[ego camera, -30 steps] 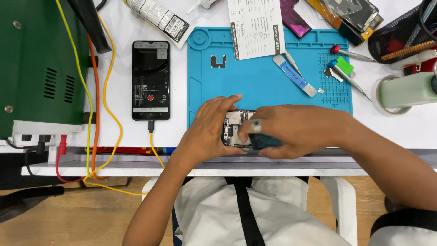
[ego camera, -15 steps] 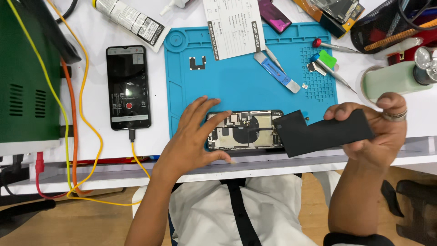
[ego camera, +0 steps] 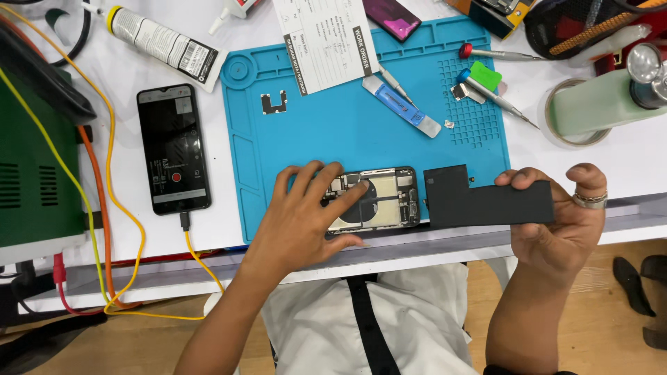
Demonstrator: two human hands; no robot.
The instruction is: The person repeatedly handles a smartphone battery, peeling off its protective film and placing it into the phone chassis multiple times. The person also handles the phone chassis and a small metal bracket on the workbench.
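A: So, how far along does the work on the opened phone (ego camera: pixel 372 199) look?

B: The black L-shaped battery (ego camera: pixel 486 201) is out of the casing. The right hand (ego camera: pixel 556 222) holds it just beside the phone, over the near edge of the counter (ego camera: pixel 625 163), fingers (ego camera: pixel 531 178) clamped along its top edge and the thumb below.

A: And the phone itself?

B: It lies open on the blue repair mat (ego camera: pixel 347 132), near the mat's front edge, boards and coil exposed. The left hand (ego camera: pixel 306 215) pins it down, fingers spread apart across the inside.

A: What's left, then?

B: I'd judge removal finished and reassembly not begun. A small metal bracket (ego camera: pixel 274 102) sits near the mat's far left corner, and the screwdrivers (ego camera: pixel 497 97) and a blue pry tool (ego camera: pixel 401 105) lie toward its far right. No back cover shows.

A: And that other phone (ego camera: pixel 174 148)?

B: Left of the mat, on a yellow cable, screen lit.
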